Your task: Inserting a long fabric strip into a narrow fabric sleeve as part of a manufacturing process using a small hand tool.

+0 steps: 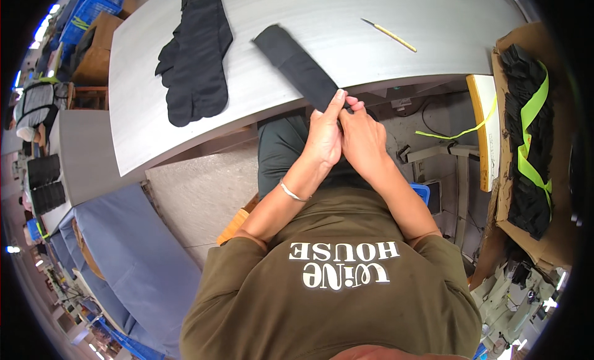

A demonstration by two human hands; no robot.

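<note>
A black sock (303, 69) stretches from my hands up over the table's near edge, its cuff end lying at the upper left. The thumb of my left hand (325, 134) presses along the sock's near end, with the fingers closed about it. Right beside it, my right hand (365, 137) grips the same end, fingers curled. Both hands touch each other, and the tip of the sock is hidden in them. Left of the held sock, a stack of black socks (198, 75) lies flat on the table.
The white table (139, 112) curves across in front of me. A thin yellow-handled tool (396, 38) with a dark pointed tip lies on it. At the right, a cardboard box (504, 193) holds bundled black socks (535, 174) and a lime-green strip (527, 149). Blue fabric (136, 255) hangs at left.
</note>
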